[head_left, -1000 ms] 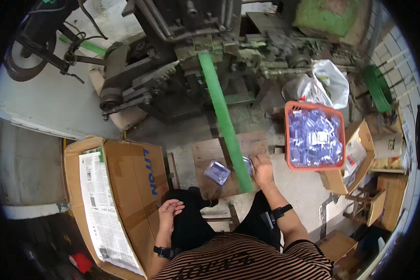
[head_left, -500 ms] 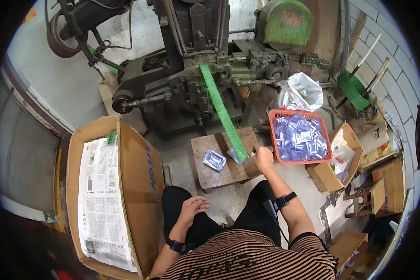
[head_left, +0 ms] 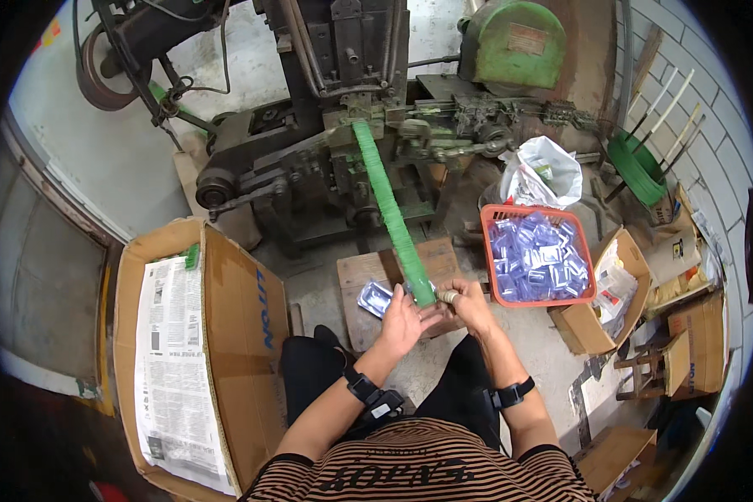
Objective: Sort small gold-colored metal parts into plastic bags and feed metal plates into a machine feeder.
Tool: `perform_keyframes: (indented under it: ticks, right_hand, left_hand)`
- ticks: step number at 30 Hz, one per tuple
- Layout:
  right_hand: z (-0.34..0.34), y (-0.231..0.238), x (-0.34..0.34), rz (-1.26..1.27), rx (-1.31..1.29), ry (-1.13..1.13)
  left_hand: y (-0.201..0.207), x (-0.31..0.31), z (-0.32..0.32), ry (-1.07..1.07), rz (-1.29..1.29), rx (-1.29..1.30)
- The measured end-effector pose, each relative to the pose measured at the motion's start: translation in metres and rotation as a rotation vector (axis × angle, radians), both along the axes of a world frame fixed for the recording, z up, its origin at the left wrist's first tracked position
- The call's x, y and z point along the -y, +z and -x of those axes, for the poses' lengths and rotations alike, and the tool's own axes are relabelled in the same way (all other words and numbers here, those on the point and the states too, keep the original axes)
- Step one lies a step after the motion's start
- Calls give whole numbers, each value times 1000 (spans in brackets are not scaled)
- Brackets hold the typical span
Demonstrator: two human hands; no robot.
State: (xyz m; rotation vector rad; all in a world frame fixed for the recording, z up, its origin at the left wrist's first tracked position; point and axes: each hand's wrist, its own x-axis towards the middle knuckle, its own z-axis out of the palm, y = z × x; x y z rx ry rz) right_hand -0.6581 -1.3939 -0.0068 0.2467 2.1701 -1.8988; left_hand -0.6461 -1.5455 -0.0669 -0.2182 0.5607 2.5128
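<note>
A long green strip (head_left: 385, 205), ridged like a row of thin stacked pieces, slopes down from the dark machine (head_left: 351, 109) towards me. At its lower end my left hand (head_left: 403, 325) lies palm up, fingers stretched out. Just right of that end, my right hand (head_left: 472, 309) has its fingers pinched together; what they hold, if anything, I cannot make out. Both hands are over the near edge of a low wooden stool (head_left: 356, 272). A clear plastic blister tray (head_left: 375, 297) lies on the stool, left of the strip.
To the right stands an orange basket (head_left: 487, 243) heaped with clear bluish plastic packs (head_left: 535, 255), a white bag (head_left: 544, 171) behind it. An open carton (head_left: 590, 328) is beside the basket. A tall cardboard box (head_left: 243, 335) with newspaper (head_left: 180, 360) stands close on my left.
My left hand has risen from my lap to the strip's lower end and opened palm up. My right hand has moved slightly nearer to me. The view has shifted a little.
</note>
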Motion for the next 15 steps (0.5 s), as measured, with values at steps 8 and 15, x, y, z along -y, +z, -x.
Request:
perform_keyframes:
  ticks: [8, 15]
  right_hand:
    - [12, 32, 6, -449, -454, 40]
    - [41, 25, 21, -767, -659, 325]
  left_hand:
    - [26, -19, 22, 183, 155, 75]
    - [35, -27, 26, 221, 296, 184]
